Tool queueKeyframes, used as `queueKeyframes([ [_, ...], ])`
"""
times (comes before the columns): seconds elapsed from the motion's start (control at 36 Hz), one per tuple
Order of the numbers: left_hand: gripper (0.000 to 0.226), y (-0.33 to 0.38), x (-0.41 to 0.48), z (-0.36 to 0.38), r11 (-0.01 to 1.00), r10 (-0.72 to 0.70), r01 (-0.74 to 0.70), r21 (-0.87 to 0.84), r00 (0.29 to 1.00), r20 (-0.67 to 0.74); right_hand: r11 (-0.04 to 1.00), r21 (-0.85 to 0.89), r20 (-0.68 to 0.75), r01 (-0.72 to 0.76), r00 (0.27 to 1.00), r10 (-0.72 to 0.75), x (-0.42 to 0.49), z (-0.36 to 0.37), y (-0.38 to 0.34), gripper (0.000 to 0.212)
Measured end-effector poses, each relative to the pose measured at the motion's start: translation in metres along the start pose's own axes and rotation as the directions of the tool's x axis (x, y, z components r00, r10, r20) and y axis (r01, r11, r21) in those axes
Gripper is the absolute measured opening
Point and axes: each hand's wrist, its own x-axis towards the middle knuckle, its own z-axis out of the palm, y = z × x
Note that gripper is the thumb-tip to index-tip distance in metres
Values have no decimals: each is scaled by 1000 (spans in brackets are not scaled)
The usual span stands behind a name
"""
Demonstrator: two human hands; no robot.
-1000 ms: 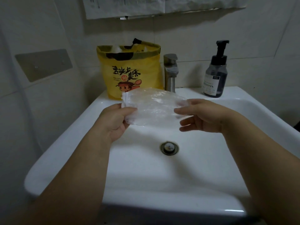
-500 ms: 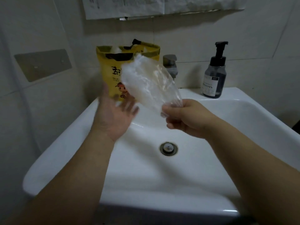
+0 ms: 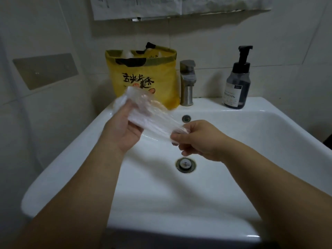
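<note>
**A:** In the head view, what is the left hand (image 3: 124,128) doing?

**B:** It is gripping the upper end of the clear plastic bag (image 3: 154,119). Its fingers (image 3: 125,106) are curling round the crumpled film, which is bunching just above them.

**A:** And the right hand (image 3: 201,139)?

**B:** It is pinching the lower end, thumb and fingers closing tightly on it. The bag is stretching slantwise between the two sets of fingertips, over the sink (image 3: 269,126). The drain (image 3: 186,164) is lying below the right fingers, and the yellow bag (image 3: 143,76) is standing beyond the left ones.
</note>
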Motion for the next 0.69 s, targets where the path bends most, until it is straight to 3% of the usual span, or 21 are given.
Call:
queueKeyframes([
  [0.06,35,1,0,-3,1000,-12,12,-26,1000,3,998,52,11,-29,1000,29,-1,-3,-1,8],
  [0.14,65,-1,-7,-3,983,-182,181,16,981,68,987,156,7,-48,999,48,-2,-3,-4,9],
  [0.19,44,-2,-9,0,972,-235,234,40,971,35,983,182,30,-35,999,30,-5,-5,-7,11],
  [0.25,16,-3,-7,-1,980,-194,196,30,980,-54,979,197,137,-58,990,31,-8,-8,-12,23],
  [0.33,10,1,-6,-3,986,-166,165,-9,982,-94,926,358,292,-118,957,9,-14,-15,-18,42],
  [0.39,10,1,-6,-5,982,-186,188,16,979,-85,916,396,209,-62,978,-24,-11,-18,-16,57],
  [0.44,9,-1,-6,-5,973,-215,222,61,972,-95,993,56,11,103,995,-104,-10,-17,-11,73],
  [0.5,13,-4,-4,-6,964,-241,252,89,964,-115,907,-351,-17,231,967,-253,-12,-11,-6,87],
  [0.58,28,-6,-2,-7,950,-290,296,105,955,-66,766,-482,118,426,897,-425,-13,0,-4,69],
  [0.69,33,-7,-5,-5,940,-313,306,148,949,24,669,-570,135,478,857,-498,-12,6,-6,26],
])
